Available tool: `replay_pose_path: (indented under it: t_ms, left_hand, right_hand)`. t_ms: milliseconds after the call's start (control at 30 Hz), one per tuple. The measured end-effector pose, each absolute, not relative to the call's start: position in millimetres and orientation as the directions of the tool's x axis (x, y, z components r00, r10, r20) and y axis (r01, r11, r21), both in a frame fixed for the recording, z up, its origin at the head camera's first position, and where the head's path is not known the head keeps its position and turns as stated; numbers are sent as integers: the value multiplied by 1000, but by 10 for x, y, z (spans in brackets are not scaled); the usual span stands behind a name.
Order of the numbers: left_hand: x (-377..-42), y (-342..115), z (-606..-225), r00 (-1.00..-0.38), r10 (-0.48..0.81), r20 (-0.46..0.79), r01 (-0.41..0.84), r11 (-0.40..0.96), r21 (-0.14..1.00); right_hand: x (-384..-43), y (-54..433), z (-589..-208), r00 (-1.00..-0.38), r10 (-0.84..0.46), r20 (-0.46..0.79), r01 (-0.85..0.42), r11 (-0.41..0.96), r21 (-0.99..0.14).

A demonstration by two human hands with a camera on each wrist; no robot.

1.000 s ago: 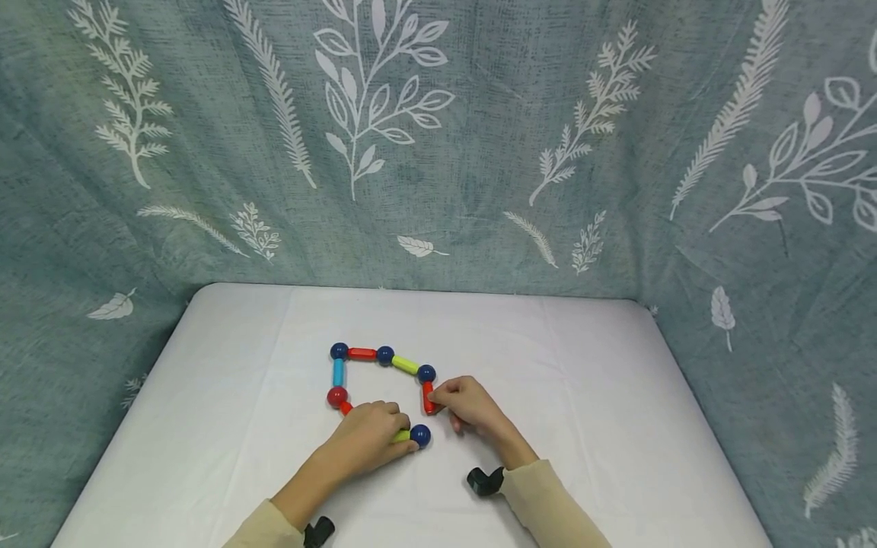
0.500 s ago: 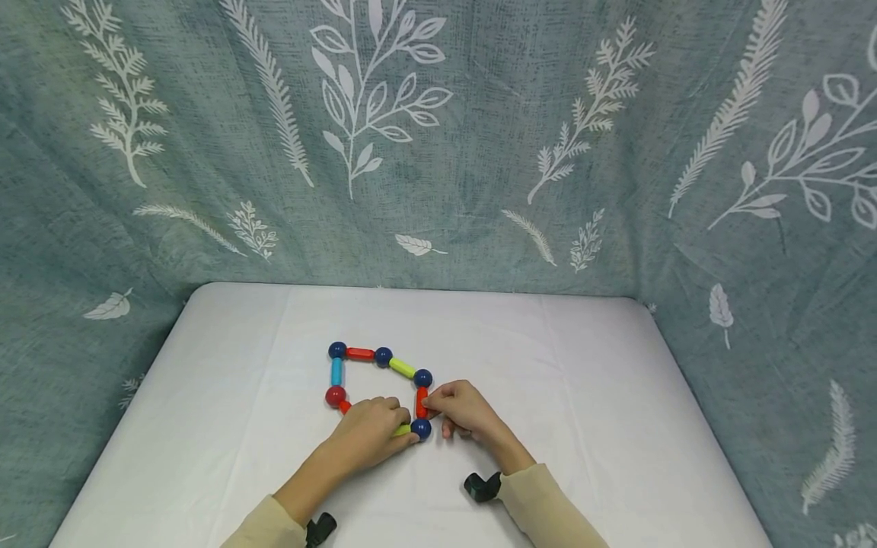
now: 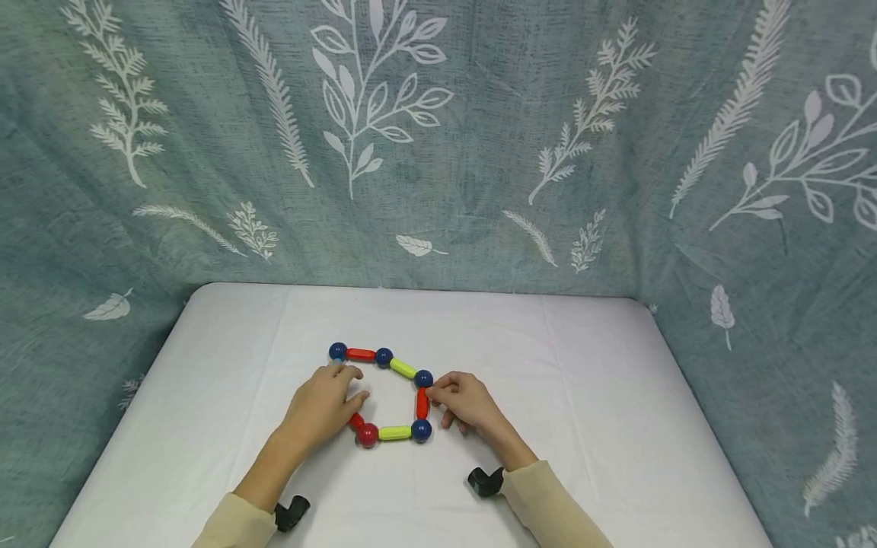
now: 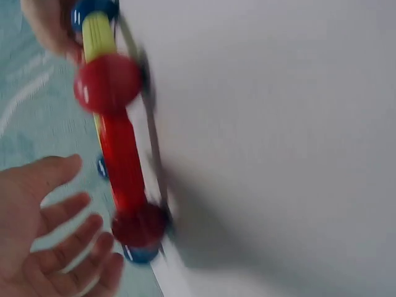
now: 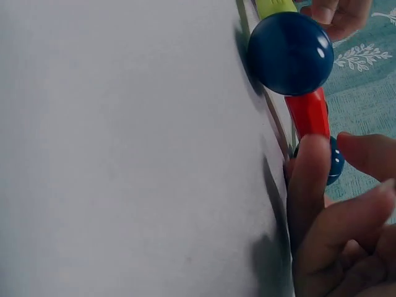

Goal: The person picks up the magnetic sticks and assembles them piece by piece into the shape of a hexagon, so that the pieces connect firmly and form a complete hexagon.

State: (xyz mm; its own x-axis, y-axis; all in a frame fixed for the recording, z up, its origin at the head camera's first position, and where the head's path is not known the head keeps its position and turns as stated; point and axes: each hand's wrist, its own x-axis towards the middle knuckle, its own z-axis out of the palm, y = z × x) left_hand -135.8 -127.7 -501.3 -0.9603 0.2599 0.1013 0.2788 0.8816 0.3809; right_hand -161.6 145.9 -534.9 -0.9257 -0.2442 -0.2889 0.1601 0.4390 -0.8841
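A closed ring of coloured rods and balls lies on the white table. My left hand (image 3: pixel 322 403) reaches over its left side, fingers spread, hiding most of a light blue rod (image 3: pixel 337 361) and one red ball (image 4: pixel 139 224). In the left wrist view, its fingers stand apart from that ball. A slanting red rod (image 4: pixel 124 161) runs to the nearer red ball (image 3: pixel 367 435). My right hand (image 3: pixel 468 402) is beside the ring's right side, fingertips right at the upright red rod (image 3: pixel 422 403), between two blue balls. In the right wrist view, its thumb and fingers are parted.
The far side of the ring has a blue corner ball (image 3: pixel 338 351), a red rod (image 3: pixel 361 355) and a yellow-green rod (image 3: pixel 403 368). Another yellow-green rod (image 3: pixel 394 433) forms the near side. A leaf-patterned cloth (image 3: pixel 479 152) hangs behind the white table (image 3: pixel 582 380).
The upright red rod came down against the near blue ball, joining the ring. My left hand let go of the near yellow-green rod and moved left and away. My right fingers loosened.
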Motion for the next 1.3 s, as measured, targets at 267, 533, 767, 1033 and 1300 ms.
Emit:
replay_pose_path:
  t_ms: [267, 533, 767, 1033, 1300]
  left_hand:
    - [-1457, -1543, -5095, -993, 89, -82, 34, 854, 519]
    - [-1487, -1537, -5202, -990, 99, -104, 15, 791, 611]
    - [-1499, -1521, -5196, -988, 110, -111, 11, 757, 653]
    - [-1535, -1464, -5176, -979, 160, -126, 31, 730, 683]
    - [-1620, -1354, -5191, -968, 208, -140, 56, 724, 688]
  right_hand:
    - [-1693, 1414, -5306, -957, -235, -168, 1, 578, -816]
    - [-1724, 1393, -5285, -959, -253, -126, -58, 615, -787]
    - [-1734, 1401, -5275, -964, -241, -113, -65, 626, -777]
    - [-1744, 1544, -5275, -982, -167, -86, -46, 660, -750]
    - [-1731, 1723, -5260, -992, -79, -99, 20, 676, -737]
